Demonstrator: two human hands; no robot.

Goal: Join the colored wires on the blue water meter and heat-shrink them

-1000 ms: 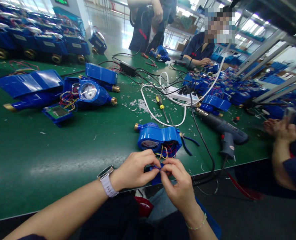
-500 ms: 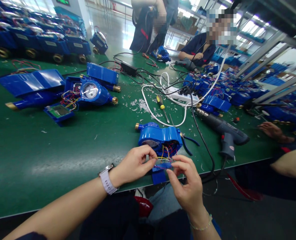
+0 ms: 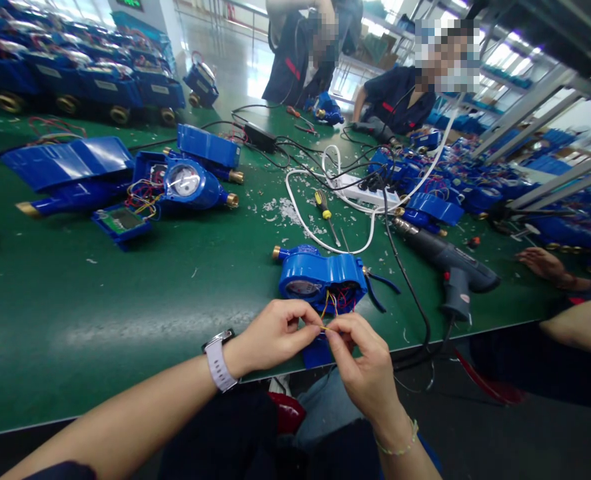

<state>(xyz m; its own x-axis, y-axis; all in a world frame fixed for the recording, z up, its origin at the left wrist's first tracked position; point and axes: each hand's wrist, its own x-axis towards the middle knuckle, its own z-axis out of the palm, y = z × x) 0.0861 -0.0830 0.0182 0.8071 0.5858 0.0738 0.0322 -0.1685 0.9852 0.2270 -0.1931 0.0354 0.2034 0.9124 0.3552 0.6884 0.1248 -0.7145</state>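
Observation:
A blue water meter (image 3: 320, 270) with brass ends lies near the table's front edge, its round dial facing me. Red, yellow and white wires (image 3: 331, 304) come out of its open compartment. Just in front of it, my left hand (image 3: 278, 333) pinches a thin yellow wire (image 3: 324, 328) between thumb and forefinger. My right hand (image 3: 360, 353) is closed on the same wire, fingertips almost touching the left ones. Under the fingers is a blue cover piece (image 3: 317, 353), partly hidden by both hands.
Pliers (image 3: 375, 290) lie right of the meter, a heat gun (image 3: 448, 260) beyond them. A yellow-black screwdriver (image 3: 324, 205) lies by a white power strip (image 3: 365, 190). More blue meters (image 3: 190, 183) stand left; many are stacked behind. A co-worker's hand (image 3: 545, 265) rests at right.
My right hand has moved left and closed in on the wire beside my left fingertips. Earlier its fingers were apart at the blue cover piece. The meter stays in place.

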